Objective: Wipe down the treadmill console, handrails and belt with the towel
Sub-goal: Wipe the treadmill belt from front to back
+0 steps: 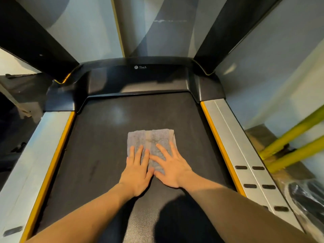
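Note:
A grey folded towel (151,138) lies flat on the black treadmill belt (98,141), near the middle. My left hand (137,170) presses on the towel's near left part with straight fingers. My right hand (171,166) presses beside it on the near right part, fingers spread flat. The thumbs nearly touch. The black motor cover (140,79) closes the belt's far end. Two dark uprights (33,41) (226,35) rise from its corners. The console and handrails are out of view.
Silver side rails with orange trim (245,146) (29,155) run along both sides of the belt. Yellow-green bars (291,142) stand to the right by the wall. A dark wrapped object (308,195) lies at the lower right. Another machine sits in shadow at the left.

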The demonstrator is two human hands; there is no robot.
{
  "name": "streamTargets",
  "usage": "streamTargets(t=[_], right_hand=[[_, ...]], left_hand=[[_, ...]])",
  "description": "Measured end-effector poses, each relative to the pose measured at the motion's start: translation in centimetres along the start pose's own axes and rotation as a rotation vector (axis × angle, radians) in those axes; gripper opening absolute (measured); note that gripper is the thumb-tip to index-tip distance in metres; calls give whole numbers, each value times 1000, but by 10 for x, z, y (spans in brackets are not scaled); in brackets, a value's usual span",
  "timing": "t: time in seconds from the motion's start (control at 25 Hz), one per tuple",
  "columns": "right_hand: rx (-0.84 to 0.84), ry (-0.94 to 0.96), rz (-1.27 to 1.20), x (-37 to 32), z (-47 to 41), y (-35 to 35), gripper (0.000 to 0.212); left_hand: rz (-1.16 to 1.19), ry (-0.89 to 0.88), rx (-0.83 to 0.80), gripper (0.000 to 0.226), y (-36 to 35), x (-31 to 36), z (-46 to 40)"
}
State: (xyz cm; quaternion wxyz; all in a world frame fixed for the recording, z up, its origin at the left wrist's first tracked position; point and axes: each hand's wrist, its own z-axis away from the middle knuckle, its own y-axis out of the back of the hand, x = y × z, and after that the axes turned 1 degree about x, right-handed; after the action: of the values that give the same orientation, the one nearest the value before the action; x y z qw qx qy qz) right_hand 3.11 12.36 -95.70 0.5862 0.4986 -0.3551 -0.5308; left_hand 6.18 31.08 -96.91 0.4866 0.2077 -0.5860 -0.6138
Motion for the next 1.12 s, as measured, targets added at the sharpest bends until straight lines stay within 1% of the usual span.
streamTargets(t=[0.12,0.24,0.32,0.4,0.48,0.56,0.64,0.72,0.8,0.84,0.96,1.0,1.04,1.08,1.12], right_hand=[[-12,-95,-10,55,33,2,68],[22,-174,-54,106,62,3,70],[32,-179,-62,126,70,4,70],[44,-162,-57,134,70,5,70],[60,-133,-47,135,64,4,73],[45,-90,55,142,58,-3,80],[25,-68,80,149,54,-9,86],[-18,-94,44,147,57,-7,85],[39,-104,12,135,64,-5,76],[38,-127,-30,128,68,-2,72],[-55,-254,-221,111,86,9,68],[-86,-297,-270,107,95,12,67],[-82,-321,-291,99,107,11,66],[-10,-310,-258,89,122,6,63],[116,-254,-183,80,138,-4,57]], left_hand=[[-43,-46,-43,80,-13,61,-27],[-116,-96,-89,72,-23,117,-50],[-118,-109,-119,71,-25,138,-60],[-107,-115,-126,71,-26,144,-63],[-108,-120,-131,74,-27,139,-65],[-99,-124,-149,78,-28,135,-66],[-96,-142,-200,82,-23,133,-65],[-79,-166,-252,84,-12,132,-64],[-75,-188,-267,87,2,133,-61],[-89,-208,-262,87,7,137,-58],[-145,-244,-248,83,5,146,-38],[-112,-242,-244,83,-2,146,-30],[-62,-239,-239,83,-9,145,-19],[-14,-239,-239,82,-16,145,-4],[21,-240,-244,80,-23,147,11]])
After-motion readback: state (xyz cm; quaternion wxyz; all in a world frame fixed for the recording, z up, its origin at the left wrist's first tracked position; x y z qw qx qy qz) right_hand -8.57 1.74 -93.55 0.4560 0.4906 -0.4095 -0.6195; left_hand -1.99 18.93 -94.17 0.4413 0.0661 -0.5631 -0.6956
